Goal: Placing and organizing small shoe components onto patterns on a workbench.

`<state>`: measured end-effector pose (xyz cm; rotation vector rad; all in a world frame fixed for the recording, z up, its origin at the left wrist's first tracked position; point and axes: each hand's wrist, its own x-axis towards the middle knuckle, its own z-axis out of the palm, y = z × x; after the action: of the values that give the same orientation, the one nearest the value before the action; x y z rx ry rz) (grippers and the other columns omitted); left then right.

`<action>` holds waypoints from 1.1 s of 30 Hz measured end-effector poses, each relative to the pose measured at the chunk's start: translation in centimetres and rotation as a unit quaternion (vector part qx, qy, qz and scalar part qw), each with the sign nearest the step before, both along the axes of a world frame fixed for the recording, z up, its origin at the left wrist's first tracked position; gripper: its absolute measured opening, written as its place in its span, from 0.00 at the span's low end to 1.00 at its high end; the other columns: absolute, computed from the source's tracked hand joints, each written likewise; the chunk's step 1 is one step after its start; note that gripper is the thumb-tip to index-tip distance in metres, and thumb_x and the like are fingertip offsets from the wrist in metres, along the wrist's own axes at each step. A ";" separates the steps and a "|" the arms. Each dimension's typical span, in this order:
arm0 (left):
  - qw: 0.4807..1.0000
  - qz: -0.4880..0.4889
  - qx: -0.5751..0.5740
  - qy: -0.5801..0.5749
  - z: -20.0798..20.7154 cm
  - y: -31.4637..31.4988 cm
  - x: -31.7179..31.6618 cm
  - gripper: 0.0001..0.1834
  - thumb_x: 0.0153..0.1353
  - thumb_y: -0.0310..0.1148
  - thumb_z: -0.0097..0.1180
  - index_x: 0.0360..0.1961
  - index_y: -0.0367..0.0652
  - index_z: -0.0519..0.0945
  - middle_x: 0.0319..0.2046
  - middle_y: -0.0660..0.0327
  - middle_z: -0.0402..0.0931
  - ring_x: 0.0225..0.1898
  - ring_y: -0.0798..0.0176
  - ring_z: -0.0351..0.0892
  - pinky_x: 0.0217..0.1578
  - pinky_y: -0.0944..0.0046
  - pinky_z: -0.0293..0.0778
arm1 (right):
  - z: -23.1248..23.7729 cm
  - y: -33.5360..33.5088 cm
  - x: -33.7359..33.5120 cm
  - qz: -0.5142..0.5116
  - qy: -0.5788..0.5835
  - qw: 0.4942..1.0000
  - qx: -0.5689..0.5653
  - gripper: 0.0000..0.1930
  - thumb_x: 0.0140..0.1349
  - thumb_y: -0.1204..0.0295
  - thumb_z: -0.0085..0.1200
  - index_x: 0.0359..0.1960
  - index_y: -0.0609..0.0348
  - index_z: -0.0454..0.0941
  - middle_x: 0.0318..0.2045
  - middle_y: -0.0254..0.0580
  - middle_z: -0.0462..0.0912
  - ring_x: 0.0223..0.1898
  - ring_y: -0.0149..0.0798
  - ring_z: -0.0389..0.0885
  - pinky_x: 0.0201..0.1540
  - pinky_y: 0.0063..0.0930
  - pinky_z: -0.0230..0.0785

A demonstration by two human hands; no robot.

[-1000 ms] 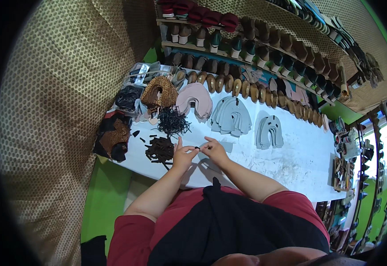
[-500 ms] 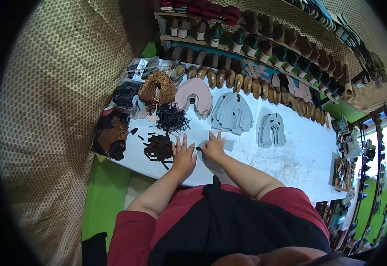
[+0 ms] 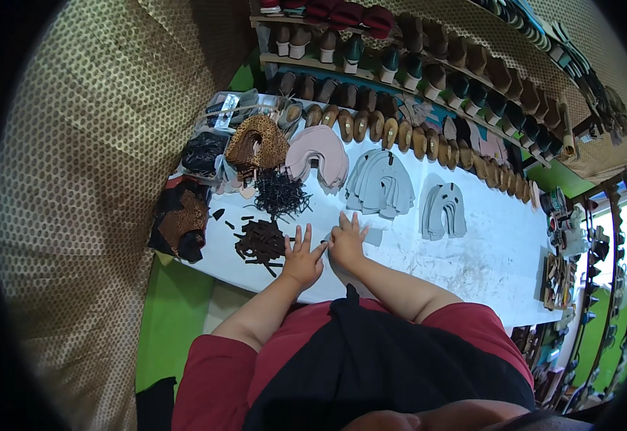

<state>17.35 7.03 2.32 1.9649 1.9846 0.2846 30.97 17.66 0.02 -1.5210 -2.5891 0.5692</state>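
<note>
My left hand (image 3: 305, 264) lies low over the white table with its fingers spread, beside a pile of short dark brown strips (image 3: 261, 243). Close to its right, my right hand (image 3: 346, 244) has its fingers apart on the tabletop. The tips of my left index finger and right thumb nearly meet at a small dark piece (image 3: 324, 242), mostly hidden by them. Next to my right hand lies a flat pale grey piece (image 3: 373, 237), partly covered. Beyond my hands are a tangle of thin black strips (image 3: 282, 195) and a fanned stack of grey U-shaped pieces (image 3: 378, 188).
A smaller grey stack (image 3: 444, 212), pink curved pieces (image 3: 320, 151) and leopard-print pieces (image 3: 245, 154) lie across the white table (image 3: 471, 276). Brown shoe forms (image 3: 390, 133) line its back below shelves of shoes (image 3: 392, 68). A tool box (image 3: 554, 281) stands at the right end.
My left hand has shifted slightly right, bringing its index finger against my right thumb. My right hand's fingers have spread a little more. The view has moved slightly.
</note>
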 end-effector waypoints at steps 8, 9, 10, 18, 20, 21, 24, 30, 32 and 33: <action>0.999 -0.002 0.043 0.002 -0.5 0.1 -0.2 0.26 0.57 0.37 0.53 0.60 0.58 0.78 0.75 0.42 0.44 0.76 0.32 0.34 0.68 0.24 0.28 | 1.0 -0.7 4.1 0.233 0.009 0.954 0.189 0.19 0.57 0.63 0.60 0.51 0.49 0.83 0.75 0.44 0.53 0.77 0.57 0.41 0.67 0.81 0.34; 0.998 0.004 0.055 0.011 -0.9 -0.2 -0.2 0.25 0.57 0.37 0.53 0.59 0.56 0.78 0.75 0.42 0.44 0.76 0.31 0.34 0.67 0.23 0.28 | 1.0 -0.5 3.8 0.243 -0.007 0.956 0.162 0.21 0.59 0.63 0.59 0.54 0.50 0.81 0.75 0.43 0.53 0.77 0.55 0.40 0.67 0.80 0.34; 0.997 0.008 0.069 0.019 -1.0 -0.1 -0.4 0.25 0.57 0.38 0.54 0.59 0.54 0.79 0.75 0.42 0.44 0.76 0.31 0.34 0.67 0.22 0.28 | 1.3 0.0 3.3 0.250 -0.025 0.958 0.139 0.22 0.61 0.62 0.58 0.58 0.51 0.79 0.75 0.42 0.53 0.78 0.54 0.39 0.68 0.79 0.34; 0.981 0.102 0.160 0.032 -1.2 -2.4 -4.8 0.36 0.55 0.45 0.62 0.65 0.49 0.70 0.76 0.42 0.42 0.76 0.32 0.32 0.66 0.22 0.27 | 0.1 -1.3 1.6 0.188 -0.047 0.976 0.103 0.29 0.66 0.54 0.52 0.65 0.58 0.71 0.75 0.42 0.53 0.78 0.55 0.37 0.68 0.80 0.30; 0.977 0.132 0.165 0.038 -0.3 -3.6 -7.1 0.38 0.56 0.45 0.60 0.68 0.50 0.67 0.76 0.42 0.42 0.76 0.33 0.33 0.66 0.23 0.27 | 1.4 0.1 1.2 0.146 -0.072 0.986 0.017 0.32 0.65 0.50 0.53 0.67 0.51 0.70 0.76 0.41 0.51 0.78 0.56 0.32 0.67 0.82 0.27; 0.974 0.149 0.165 0.042 -0.2 -4.1 -8.4 0.37 0.57 0.46 0.59 0.68 0.50 0.67 0.76 0.43 0.42 0.76 0.33 0.33 0.66 0.23 0.27 | 3.4 1.3 0.6 0.123 -0.107 0.983 -0.080 0.31 0.64 0.45 0.52 0.65 0.45 0.73 0.76 0.39 0.51 0.78 0.56 0.31 0.66 0.83 0.26; 0.962 0.217 0.162 0.045 0.3 -5.4 -12.2 0.36 0.59 0.47 0.55 0.69 0.49 0.66 0.76 0.43 0.41 0.76 0.31 0.33 0.67 0.24 0.28 | 9.3 1.5 -0.4 0.181 -0.194 0.959 -0.097 0.31 0.63 0.43 0.53 0.64 0.43 0.75 0.77 0.40 0.50 0.78 0.56 0.30 0.66 0.83 0.25; 0.953 0.264 0.138 0.055 -0.6 -8.7 -17.6 0.38 0.63 0.43 0.53 0.72 0.42 0.59 0.77 0.45 0.37 0.77 0.35 0.32 0.70 0.31 0.32 | 6.5 0.4 1.1 0.150 -0.187 0.968 -0.071 0.24 0.62 0.52 0.56 0.61 0.28 0.76 0.77 0.44 0.46 0.78 0.59 0.29 0.66 0.83 0.24; 0.958 0.261 0.097 0.070 -1.4 -9.3 -19.0 0.41 0.63 0.44 0.54 0.74 0.41 0.55 0.77 0.46 0.35 0.77 0.36 0.32 0.71 0.33 0.34 | 7.8 0.8 1.0 0.145 -0.179 0.968 -0.104 0.24 0.62 0.51 0.56 0.61 0.27 0.77 0.77 0.45 0.48 0.78 0.60 0.30 0.66 0.83 0.25; 0.957 0.264 0.098 0.069 -1.8 -9.5 -19.6 0.41 0.63 0.44 0.54 0.74 0.41 0.55 0.77 0.46 0.35 0.77 0.36 0.32 0.71 0.33 0.34 | 7.4 0.1 0.9 0.140 -0.177 0.971 -0.084 0.23 0.63 0.51 0.56 0.62 0.26 0.76 0.77 0.45 0.47 0.78 0.60 0.30 0.66 0.83 0.26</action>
<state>-2.27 -2.43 0.53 1.5527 2.6449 0.4978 31.86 17.80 7.46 -1.4242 -3.1355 0.6021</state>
